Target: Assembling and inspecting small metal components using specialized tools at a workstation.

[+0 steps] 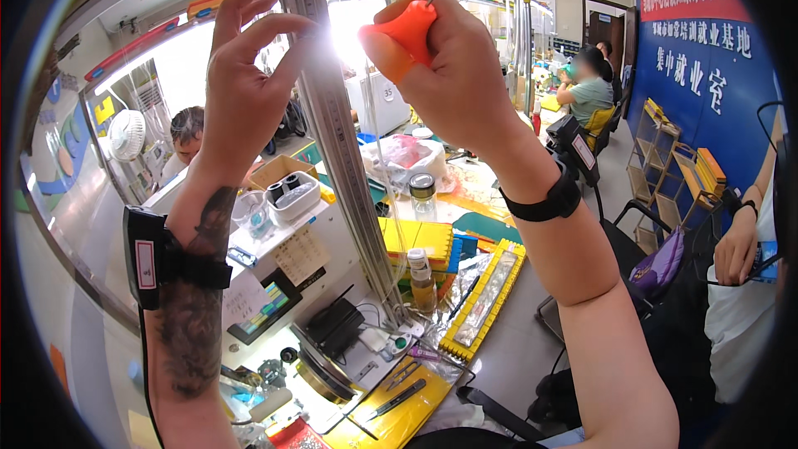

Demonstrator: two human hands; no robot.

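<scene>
My left hand (241, 75) is raised beside an upright metal post (320, 91) with ruler markings. Its thumb and forefinger come together at the post's edge, while the other fingers are bent and apart. Whatever lies in that pinch is too small to make out. To the right of the post, my right hand (457, 66) is closed around an orange-red handled tool (411, 29). A thin metal shaft points up out of the fist, and a bright lamp glares behind it.
Below are a yellow mat (391, 407) with tweezers, a long yellow tray (482, 303), a bottle (421, 278), a lidded jar (422, 191) and a white tub (295, 199). Other people sit behind the bench and at the far right; a person's hand (736, 245) is at the right edge.
</scene>
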